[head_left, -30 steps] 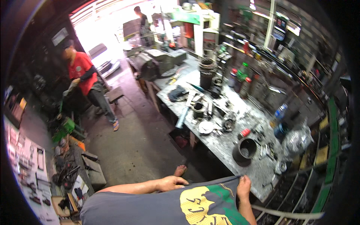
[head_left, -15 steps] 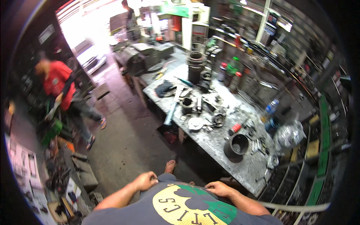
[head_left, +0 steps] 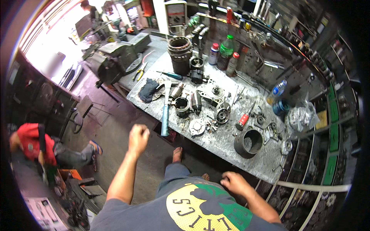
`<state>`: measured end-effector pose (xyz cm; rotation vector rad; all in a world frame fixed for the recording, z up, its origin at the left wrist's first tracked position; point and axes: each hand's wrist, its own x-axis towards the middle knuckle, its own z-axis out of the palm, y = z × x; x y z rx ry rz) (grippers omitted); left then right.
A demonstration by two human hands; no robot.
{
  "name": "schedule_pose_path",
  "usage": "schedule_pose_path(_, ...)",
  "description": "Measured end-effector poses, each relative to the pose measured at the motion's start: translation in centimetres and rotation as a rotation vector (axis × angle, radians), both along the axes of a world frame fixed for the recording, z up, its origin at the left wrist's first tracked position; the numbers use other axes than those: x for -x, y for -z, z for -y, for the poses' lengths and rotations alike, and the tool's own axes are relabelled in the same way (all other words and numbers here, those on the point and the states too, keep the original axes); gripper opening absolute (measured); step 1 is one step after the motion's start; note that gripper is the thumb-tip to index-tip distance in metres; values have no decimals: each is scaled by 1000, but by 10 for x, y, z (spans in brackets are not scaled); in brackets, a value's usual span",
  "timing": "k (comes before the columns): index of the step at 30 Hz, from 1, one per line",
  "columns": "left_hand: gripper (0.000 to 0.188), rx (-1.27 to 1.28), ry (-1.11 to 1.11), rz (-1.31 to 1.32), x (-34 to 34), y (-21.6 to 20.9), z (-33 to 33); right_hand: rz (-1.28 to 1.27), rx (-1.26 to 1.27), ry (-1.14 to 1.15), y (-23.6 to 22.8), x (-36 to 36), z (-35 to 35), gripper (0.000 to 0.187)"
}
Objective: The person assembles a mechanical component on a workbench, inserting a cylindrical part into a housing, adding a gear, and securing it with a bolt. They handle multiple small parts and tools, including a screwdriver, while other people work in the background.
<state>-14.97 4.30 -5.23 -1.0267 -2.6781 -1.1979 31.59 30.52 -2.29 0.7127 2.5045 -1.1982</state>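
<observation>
- Left hand (head_left: 138,135) was raised in front of the body, fingers clenched into a fist, nothing visible in it.
- It hung over the floor just short of the near edge of the surface (head_left: 231,148). The nearest thing was the hammer (head_left: 165,111).
- Right hand (head_left: 234,182) was low, close to the shirt and below the near edge of the surface. Fingers were curled; could not tell whether they were closed on anything.
- The hammer lay flat with its blue handle pointing toward the person and its end overhanging the edge. The metal head sat further in, next to a dark rag (head_left: 148,89).
- Handling judgement: the hammer is stiff and head-heavy. The handle looks like a rubbery grip, so it is unlikely to slip. It is best taken around the handle near the overhanging end, which sits free of the clutter.
- To the right of the hammer lay small metal motor parts (head_left: 198,111), hard and probably greasy.
- Further right of the hammer were a red-handled screwdriver (head_left: 244,119) and a dark open pot (head_left: 248,142) near the edge.
- Beyond the hammer's head were a stack of dark rings (head_left: 179,52) and bottles (head_left: 226,52).
- Far left of the hammer, another person in a red top (head_left: 32,140) crouched on the floor.
</observation>
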Motion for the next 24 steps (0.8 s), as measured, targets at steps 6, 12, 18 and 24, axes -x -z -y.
schedule_pose_path(6, 49, 302, -83, -98, 193, 3, -146, -195, -186, 35, -34, 195, -14, 54)
schedule_pose_path(12, 39, 219, -130, -70, 229, 52, -156, 7, -417, 177, -22, 274, -23, 97)
schedule_pose_path(18, 53, -441, -232, 188, 251, 37, -116, -82, -342, 244, -12, 254, -35, 88)
schedule_pose_path(24, 63, -1173, 293, 1171, 160, -62, -100, -176, -358, 732, -8, 223, -88, 79)
